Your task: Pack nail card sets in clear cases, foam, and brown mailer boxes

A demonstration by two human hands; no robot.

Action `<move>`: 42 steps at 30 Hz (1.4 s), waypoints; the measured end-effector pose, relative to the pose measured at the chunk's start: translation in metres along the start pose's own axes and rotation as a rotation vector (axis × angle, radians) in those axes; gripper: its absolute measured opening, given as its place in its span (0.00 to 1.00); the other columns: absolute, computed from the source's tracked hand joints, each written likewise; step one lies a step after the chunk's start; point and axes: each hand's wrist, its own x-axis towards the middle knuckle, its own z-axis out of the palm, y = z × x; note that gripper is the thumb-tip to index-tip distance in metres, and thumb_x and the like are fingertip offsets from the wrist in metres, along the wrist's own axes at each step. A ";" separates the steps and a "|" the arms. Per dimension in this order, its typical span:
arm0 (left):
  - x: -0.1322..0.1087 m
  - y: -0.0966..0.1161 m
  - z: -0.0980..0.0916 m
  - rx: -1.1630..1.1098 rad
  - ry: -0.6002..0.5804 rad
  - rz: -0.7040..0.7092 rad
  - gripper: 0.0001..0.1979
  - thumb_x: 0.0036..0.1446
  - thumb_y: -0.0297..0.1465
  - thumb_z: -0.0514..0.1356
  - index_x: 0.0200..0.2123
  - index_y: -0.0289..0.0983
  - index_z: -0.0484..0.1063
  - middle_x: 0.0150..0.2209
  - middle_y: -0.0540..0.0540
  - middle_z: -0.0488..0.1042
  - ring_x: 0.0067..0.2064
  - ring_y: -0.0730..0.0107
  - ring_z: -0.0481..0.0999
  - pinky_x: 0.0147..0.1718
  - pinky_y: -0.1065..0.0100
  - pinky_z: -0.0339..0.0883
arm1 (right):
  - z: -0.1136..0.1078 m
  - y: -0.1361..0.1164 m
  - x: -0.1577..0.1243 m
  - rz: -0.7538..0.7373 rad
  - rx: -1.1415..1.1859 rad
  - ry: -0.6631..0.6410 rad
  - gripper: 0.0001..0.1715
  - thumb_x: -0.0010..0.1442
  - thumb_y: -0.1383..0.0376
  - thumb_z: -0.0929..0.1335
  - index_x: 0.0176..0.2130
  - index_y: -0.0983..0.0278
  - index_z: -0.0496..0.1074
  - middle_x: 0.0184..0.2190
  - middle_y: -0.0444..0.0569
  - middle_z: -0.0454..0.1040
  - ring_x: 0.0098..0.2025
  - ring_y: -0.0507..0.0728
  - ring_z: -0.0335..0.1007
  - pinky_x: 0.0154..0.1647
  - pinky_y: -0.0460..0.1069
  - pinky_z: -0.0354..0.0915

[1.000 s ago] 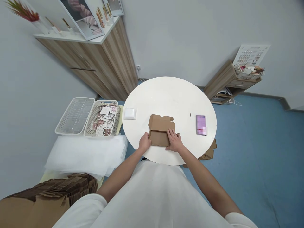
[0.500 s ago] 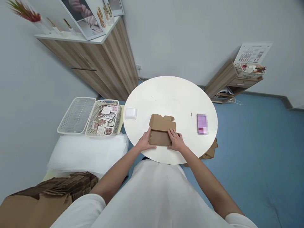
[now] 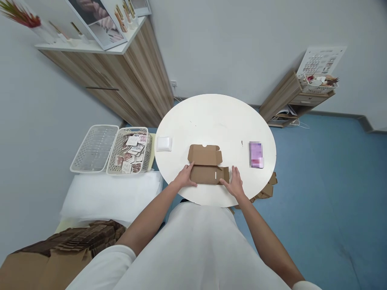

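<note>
A brown cardboard box [image 3: 204, 174] lies part-folded near the front edge of the white round table [image 3: 217, 117]. Its lid is raised open on the far side, and a flap [image 3: 226, 174] sticks out at its right end. My left hand [image 3: 185, 177] grips the box's left end, with the fingers along the side and the thumb near the front corner. Beside the right flap is my right hand [image 3: 235, 183], open with fingers spread. Its thumb is at the flap's front edge.
A white packet [image 3: 164, 143] lies at the table's left, a blurred purple package [image 3: 256, 154] at its right. Left of the table stand a basket of small packets [image 3: 131, 151] and a clear-filled basket [image 3: 95, 148]. Flattened cardboard [image 3: 267, 189] shows below the table's right edge.
My right hand has moved right, off the box's inside, and its fingers have spread. The right flap now lies outward and the inside of the box shows. My left hand has stayed at the left end.
</note>
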 end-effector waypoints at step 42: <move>0.001 0.005 0.017 -0.109 0.046 0.009 0.62 0.25 0.42 0.70 0.61 0.40 0.37 0.49 0.37 0.61 0.51 0.48 0.63 0.45 0.56 0.61 | 0.027 -0.025 0.033 0.157 0.089 -0.119 0.18 0.47 0.67 0.61 0.41 0.60 0.57 0.23 0.40 0.63 0.26 0.53 0.62 0.25 0.46 0.55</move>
